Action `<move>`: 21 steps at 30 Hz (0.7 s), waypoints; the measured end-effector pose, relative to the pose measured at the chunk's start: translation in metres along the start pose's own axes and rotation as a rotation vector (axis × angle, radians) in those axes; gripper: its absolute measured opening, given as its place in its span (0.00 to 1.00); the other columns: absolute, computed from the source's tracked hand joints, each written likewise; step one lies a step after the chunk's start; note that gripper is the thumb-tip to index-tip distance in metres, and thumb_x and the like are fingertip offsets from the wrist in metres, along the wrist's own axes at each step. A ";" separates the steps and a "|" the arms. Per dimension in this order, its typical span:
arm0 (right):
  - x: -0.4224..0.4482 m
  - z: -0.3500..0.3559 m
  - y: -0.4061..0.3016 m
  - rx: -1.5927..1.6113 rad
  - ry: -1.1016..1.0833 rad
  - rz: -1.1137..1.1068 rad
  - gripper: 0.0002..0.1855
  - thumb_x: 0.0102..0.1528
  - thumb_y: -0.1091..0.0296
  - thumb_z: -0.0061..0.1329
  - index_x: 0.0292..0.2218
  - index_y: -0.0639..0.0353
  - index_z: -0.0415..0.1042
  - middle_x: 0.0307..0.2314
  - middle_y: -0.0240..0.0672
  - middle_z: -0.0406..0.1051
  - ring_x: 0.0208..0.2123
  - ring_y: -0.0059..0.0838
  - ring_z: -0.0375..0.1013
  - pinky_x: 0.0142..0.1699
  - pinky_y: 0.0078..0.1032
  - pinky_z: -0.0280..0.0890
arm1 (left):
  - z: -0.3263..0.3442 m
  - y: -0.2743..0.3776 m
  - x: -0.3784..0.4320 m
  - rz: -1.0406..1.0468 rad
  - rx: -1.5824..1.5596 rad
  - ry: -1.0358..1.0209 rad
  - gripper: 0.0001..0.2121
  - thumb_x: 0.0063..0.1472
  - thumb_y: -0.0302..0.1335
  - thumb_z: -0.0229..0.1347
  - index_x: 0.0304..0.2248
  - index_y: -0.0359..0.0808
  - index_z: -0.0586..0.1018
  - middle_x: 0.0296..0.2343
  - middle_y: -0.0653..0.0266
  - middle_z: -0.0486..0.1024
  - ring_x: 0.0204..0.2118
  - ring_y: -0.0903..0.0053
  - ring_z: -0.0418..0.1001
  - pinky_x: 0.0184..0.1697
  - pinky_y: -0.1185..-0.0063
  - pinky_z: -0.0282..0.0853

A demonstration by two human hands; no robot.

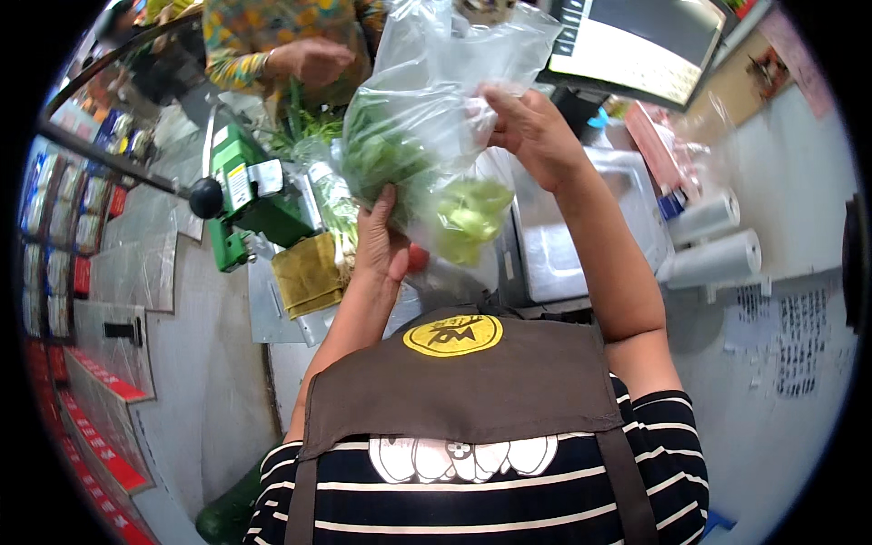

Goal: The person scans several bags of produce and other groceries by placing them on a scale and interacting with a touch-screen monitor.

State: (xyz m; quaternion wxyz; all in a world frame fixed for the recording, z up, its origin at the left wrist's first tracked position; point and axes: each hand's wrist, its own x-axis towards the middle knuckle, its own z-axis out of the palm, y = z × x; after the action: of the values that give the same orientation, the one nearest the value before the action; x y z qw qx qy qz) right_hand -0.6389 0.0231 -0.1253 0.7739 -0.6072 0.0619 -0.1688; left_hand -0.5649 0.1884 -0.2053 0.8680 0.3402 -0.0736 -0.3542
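Note:
A clear plastic bag hangs between my hands, above the counter. Dark leafy greens fill its left side, and a pale green leafy vegetable shows at its lower right. My left hand holds the bag low on its left, thumb against the plastic. The fingers of my right hand pinch the plastic near the upper right. Below and left lie bundled spring onions and a folded brown cloth. Part of a red round item shows beside my left hand.
A green bag-sealing device with a black-knobbed lever stands left. Beyond the counter is a person in a patterned top. A monitor stands at the upper right, above a metal-topped unit and plastic rolls. Packaged goods line the left.

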 end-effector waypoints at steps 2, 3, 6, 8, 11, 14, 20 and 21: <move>-0.024 -0.016 0.005 -0.178 0.215 -0.062 0.15 0.46 0.63 0.38 0.34 0.62 0.59 0.26 0.31 0.62 0.27 0.21 0.63 0.32 0.17 0.58 | 0.008 0.002 -0.011 -0.073 -0.001 0.050 0.20 0.43 0.31 0.52 0.38 0.37 0.62 0.34 0.66 0.63 0.38 0.72 0.61 0.41 0.73 0.56; -0.037 -0.024 0.010 -0.197 0.281 -0.065 0.20 0.44 0.60 0.41 0.36 0.63 0.57 0.28 0.34 0.61 0.29 0.23 0.62 0.33 0.18 0.58 | 0.014 0.003 -0.017 -0.049 -0.010 0.051 0.21 0.42 0.29 0.53 0.38 0.37 0.61 0.33 0.66 0.63 0.36 0.73 0.61 0.39 0.74 0.58; -0.073 -0.032 0.034 -0.152 0.333 0.030 0.30 0.41 0.54 0.44 0.41 0.63 0.52 0.33 0.39 0.58 0.35 0.28 0.59 0.37 0.21 0.57 | 0.024 -0.004 -0.022 -0.048 0.014 0.025 0.22 0.41 0.27 0.54 0.38 0.37 0.60 0.33 0.66 0.63 0.36 0.74 0.62 0.38 0.77 0.59; -0.089 -0.027 0.048 0.005 0.197 0.198 0.39 0.38 0.49 0.45 0.45 0.60 0.44 0.40 0.44 0.51 0.43 0.35 0.52 0.41 0.28 0.54 | 0.031 -0.008 -0.024 -0.008 0.126 0.041 0.22 0.41 0.26 0.54 0.38 0.37 0.60 0.33 0.66 0.63 0.36 0.75 0.61 0.39 0.79 0.58; -0.106 -0.016 0.060 0.103 0.181 0.303 0.36 0.39 0.53 0.45 0.45 0.60 0.45 0.39 0.42 0.53 0.42 0.32 0.54 0.42 0.27 0.55 | 0.023 -0.022 -0.021 0.017 0.321 0.005 0.22 0.43 0.30 0.53 0.39 0.37 0.59 0.34 0.68 0.62 0.36 0.76 0.61 0.38 0.77 0.58; -0.115 -0.015 0.058 0.272 0.128 0.307 0.33 0.40 0.58 0.45 0.44 0.61 0.47 0.38 0.40 0.55 0.40 0.28 0.56 0.41 0.24 0.55 | 0.028 -0.025 -0.024 -0.040 0.245 -0.010 0.21 0.44 0.32 0.51 0.38 0.38 0.60 0.34 0.69 0.63 0.36 0.78 0.61 0.37 0.79 0.59; -0.137 -0.031 0.070 0.369 0.257 0.364 0.28 0.42 0.60 0.43 0.43 0.62 0.50 0.35 0.36 0.59 0.37 0.26 0.60 0.41 0.22 0.56 | 0.034 -0.037 -0.032 -0.250 0.223 -0.009 0.23 0.46 0.33 0.49 0.41 0.39 0.55 0.37 0.68 0.59 0.39 0.80 0.58 0.38 0.83 0.57; -0.140 -0.032 0.070 0.379 0.298 0.366 0.28 0.42 0.61 0.43 0.43 0.63 0.50 0.35 0.36 0.59 0.36 0.26 0.60 0.40 0.22 0.56 | 0.034 -0.039 -0.032 -0.255 0.220 -0.015 0.23 0.46 0.33 0.49 0.41 0.39 0.55 0.37 0.68 0.59 0.39 0.80 0.58 0.38 0.83 0.57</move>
State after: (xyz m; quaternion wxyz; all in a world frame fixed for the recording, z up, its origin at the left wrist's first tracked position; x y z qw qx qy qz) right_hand -0.7665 0.0550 -0.2159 0.8735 -0.3992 0.2503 -0.1223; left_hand -0.6231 0.1705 -0.2013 0.7728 0.4372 -0.0744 -0.4540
